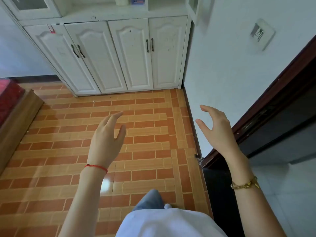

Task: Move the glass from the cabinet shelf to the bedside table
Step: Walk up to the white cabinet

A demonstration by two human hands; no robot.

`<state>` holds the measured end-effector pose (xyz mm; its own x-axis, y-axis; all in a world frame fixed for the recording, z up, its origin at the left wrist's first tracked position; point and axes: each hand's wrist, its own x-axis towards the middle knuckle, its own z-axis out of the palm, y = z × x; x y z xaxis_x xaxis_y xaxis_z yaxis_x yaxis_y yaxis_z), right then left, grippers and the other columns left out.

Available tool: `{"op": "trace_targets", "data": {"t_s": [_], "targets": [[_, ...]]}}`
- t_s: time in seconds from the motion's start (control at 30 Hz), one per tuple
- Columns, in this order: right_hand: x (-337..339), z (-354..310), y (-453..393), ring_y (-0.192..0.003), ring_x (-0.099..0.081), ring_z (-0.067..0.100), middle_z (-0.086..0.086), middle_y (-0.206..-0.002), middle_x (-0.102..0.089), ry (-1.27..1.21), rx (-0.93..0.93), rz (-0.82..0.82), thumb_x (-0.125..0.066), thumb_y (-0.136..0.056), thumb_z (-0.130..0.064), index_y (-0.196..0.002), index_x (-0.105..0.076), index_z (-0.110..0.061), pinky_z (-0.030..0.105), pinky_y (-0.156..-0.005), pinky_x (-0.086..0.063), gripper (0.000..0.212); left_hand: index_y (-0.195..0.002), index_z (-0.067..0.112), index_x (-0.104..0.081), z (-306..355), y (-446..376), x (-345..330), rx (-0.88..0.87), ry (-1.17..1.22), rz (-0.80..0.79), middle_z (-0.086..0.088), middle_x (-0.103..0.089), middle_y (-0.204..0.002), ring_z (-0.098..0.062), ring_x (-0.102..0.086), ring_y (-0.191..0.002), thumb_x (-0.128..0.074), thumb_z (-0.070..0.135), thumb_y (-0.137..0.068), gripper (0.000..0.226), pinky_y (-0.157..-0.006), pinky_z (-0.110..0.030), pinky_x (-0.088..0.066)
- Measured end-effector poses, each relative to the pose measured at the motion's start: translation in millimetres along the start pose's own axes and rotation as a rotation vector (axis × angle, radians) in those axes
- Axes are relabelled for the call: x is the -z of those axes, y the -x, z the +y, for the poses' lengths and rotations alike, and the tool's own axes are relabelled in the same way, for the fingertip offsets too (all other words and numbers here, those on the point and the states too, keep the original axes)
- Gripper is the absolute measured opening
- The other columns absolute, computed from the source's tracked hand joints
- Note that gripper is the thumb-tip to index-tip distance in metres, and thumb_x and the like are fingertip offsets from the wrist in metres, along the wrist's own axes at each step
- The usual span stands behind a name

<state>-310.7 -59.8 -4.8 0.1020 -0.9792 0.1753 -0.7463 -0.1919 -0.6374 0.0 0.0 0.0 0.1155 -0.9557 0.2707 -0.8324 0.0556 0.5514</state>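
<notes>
A white cabinet (pixel 119 53) with several closed lower doors stands ahead against the wall. Its open shelf (pixel 109 11) runs along the top edge of the view, holding a pale cup-like object (pixel 121 1) and a blue item (pixel 138 0), both cut off. I cannot tell which is the glass. My left hand (pixel 106 139) hangs over the tiled floor, fingers apart, holding nothing. My right hand (pixel 216 130) is raised near the white wall, fingers spread and empty. No bedside table is visible.
Orange and tan floor tiles (pixel 145 134) stretch between me and the cabinet. A wooden bed frame with red bedding (pixel 12 106) sits at the left. A dark-framed doorway (pixel 273 103) opens at the right, and a wall socket (pixel 260 34) sits above it.
</notes>
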Motion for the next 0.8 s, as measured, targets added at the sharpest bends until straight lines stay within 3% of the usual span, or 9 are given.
{"op": "trace_targets", "data": {"t_s": [0.3, 0.7, 0.8], "targets": [[-26.5, 7.4, -76.0, -0.135, -0.044, 0.016, -0.001, -0.139, -0.056, 0.033, -0.030, -0.023, -0.056, -0.096, -0.032, -0.140, -0.049, -0.019, 0.020, -0.103, -0.029, 0.046, -0.136, 0.019, -0.051, -22.5, -71.4, -32.8, 0.061, 0.009, -0.013, -0.003, -0.058, -0.133, -0.024, -0.049, -0.129, -0.052, 0.024, -0.096, 0.040, -0.097, -0.025, -0.037], [-59.1, -7.3, -278.9, -0.130, -0.048, 0.018, 0.000, -0.133, -0.060, 0.001, -0.027, 0.051, -0.058, -0.096, -0.029, -0.137, -0.052, -0.018, 0.020, -0.102, -0.031, 0.043, -0.136, 0.020, -0.051, -65.1, -279.3, -54.4, 0.022, 0.012, -0.031, -0.003, -0.058, -0.132, -0.028, -0.058, -0.115, -0.052, 0.025, -0.096, 0.041, -0.093, -0.029, -0.043], [-66.7, -7.6, -320.4, -0.129, -0.048, 0.018, 0.000, -0.131, -0.061, -0.006, -0.031, 0.064, -0.058, -0.096, -0.028, -0.136, -0.053, -0.016, 0.020, -0.102, -0.030, 0.042, -0.135, 0.019, -0.052, -76.5, -327.2, -58.6, -0.002, 0.007, -0.030, -0.004, -0.059, -0.132, -0.024, -0.053, -0.123, -0.052, 0.025, -0.095, 0.040, -0.098, -0.030, -0.041]]}}
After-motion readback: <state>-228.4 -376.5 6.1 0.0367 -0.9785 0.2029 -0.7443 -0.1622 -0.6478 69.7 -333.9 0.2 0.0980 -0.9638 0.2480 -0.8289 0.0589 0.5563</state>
